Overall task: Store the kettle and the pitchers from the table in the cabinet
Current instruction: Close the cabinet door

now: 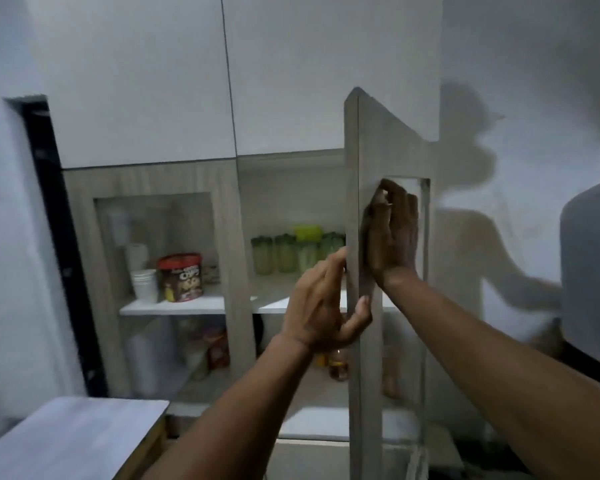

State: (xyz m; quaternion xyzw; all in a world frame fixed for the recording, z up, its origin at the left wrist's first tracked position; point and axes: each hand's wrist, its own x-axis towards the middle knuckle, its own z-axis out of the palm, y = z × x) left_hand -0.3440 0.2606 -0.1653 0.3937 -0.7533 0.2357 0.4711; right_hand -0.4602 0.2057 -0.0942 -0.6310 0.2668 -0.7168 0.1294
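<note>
The cabinet [160, 178] is light wood-grain with glass-paned doors. Its right door [355, 202] stands swung out toward me, edge-on. My left hand [321, 306] grips the door's front edge, thumb on the outer side. My right hand [392, 233] lies flat against the door's outer face, fingers spread near the glass pane. The left door is shut. No kettle or pitcher is in view. On the upper shelf [281, 303] stand several green glass jars [284, 252].
Behind the left glass door sit stacked paper cups [144, 284] and a red-lidded tub [181, 277]. The lower shelf holds packets and bottles. A white table corner [70, 434] is at bottom left. Another person [593, 271] stands at the right edge.
</note>
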